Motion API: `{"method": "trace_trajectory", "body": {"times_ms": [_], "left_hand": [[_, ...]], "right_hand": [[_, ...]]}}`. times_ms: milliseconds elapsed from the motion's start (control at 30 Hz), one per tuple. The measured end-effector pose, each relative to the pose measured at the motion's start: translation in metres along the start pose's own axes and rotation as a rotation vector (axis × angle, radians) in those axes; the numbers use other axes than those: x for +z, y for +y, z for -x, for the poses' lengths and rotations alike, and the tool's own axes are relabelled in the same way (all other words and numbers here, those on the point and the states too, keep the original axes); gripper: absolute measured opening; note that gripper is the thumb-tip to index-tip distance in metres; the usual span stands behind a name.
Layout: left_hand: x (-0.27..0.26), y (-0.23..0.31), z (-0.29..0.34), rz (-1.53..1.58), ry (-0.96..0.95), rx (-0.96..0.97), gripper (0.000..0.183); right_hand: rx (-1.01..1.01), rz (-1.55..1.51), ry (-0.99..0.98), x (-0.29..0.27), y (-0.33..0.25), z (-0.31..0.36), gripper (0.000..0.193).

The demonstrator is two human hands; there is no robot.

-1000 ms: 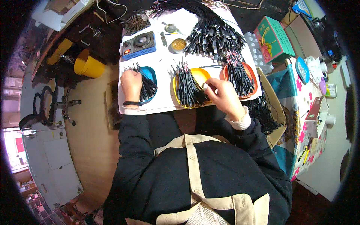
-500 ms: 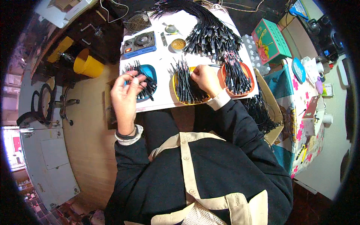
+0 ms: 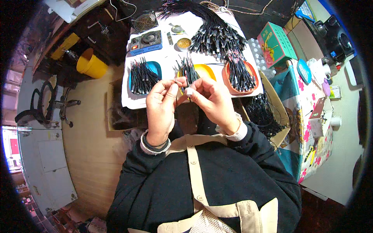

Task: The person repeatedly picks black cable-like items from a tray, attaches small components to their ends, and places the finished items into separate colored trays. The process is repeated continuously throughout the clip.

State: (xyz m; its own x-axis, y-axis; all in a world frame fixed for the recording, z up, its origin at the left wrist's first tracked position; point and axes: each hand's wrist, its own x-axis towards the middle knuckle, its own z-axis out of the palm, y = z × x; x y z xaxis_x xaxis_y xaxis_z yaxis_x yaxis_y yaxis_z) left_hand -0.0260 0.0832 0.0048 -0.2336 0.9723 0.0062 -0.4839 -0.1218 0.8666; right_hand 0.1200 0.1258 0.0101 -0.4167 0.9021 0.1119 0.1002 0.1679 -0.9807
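Note:
My left hand (image 3: 161, 106) and my right hand (image 3: 213, 101) are close together in front of the table's near edge. Fingertips of both are pinched, with a thin black cable (image 3: 176, 98) showing by the left fingers. Whatever the right fingertips pinch is mostly hidden; it looks like part of a cable. Just beyond the hands lies a yellow tray (image 3: 206, 71) with a bundle of short black cables (image 3: 189, 70), partly covered by my fingers. On the left is a blue tray (image 3: 157, 68) of black cables (image 3: 143, 79); on the right, an orange tray (image 3: 254, 73) holds more cables (image 3: 240, 73).
Farther back stand a small blue heating device (image 3: 147, 42), a round tin with amber contents (image 3: 183, 43) and a fan (image 3: 144, 22). A large heap of black cables (image 3: 219, 35) covers the back right. A cardboard box (image 3: 280, 112) of cables sits right of the table.
My left hand has left the blue tray and moved right. My right hand has come out of the yellow tray toward me. Both now meet in front of the table, fingertips pinched.

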Motion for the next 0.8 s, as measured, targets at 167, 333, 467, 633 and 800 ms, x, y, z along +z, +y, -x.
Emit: {"method": "trace_trajectory", "body": {"times_ms": [167, 333, 467, 633, 800], "left_hand": [[0.005, 0.002, 0.011, 0.095, -0.045, -0.035, 0.022], [0.005, 0.001, 0.013, 0.108, -0.032, -0.095, 0.021], [0.004, 0.000, 0.014, 0.106, -0.090, -0.114, 0.019], [0.005, 0.000, 0.017, 0.061, -0.088, -0.115, 0.013], [0.007, 0.001, 0.019, 0.020, -0.136, -0.131, 0.012]], "right_hand": [[-0.059, -0.016, -0.005, 0.006, 0.002, 0.007, 0.009], [-0.047, 0.022, -0.008, 0.002, -0.002, 0.011, 0.013], [-0.146, 0.120, -0.087, -0.006, -0.005, 0.013, 0.013], [-0.090, -0.157, -0.014, -0.016, -0.005, 0.008, 0.012], [-0.109, -0.254, -0.065, -0.017, -0.003, 0.004, 0.008]]}}
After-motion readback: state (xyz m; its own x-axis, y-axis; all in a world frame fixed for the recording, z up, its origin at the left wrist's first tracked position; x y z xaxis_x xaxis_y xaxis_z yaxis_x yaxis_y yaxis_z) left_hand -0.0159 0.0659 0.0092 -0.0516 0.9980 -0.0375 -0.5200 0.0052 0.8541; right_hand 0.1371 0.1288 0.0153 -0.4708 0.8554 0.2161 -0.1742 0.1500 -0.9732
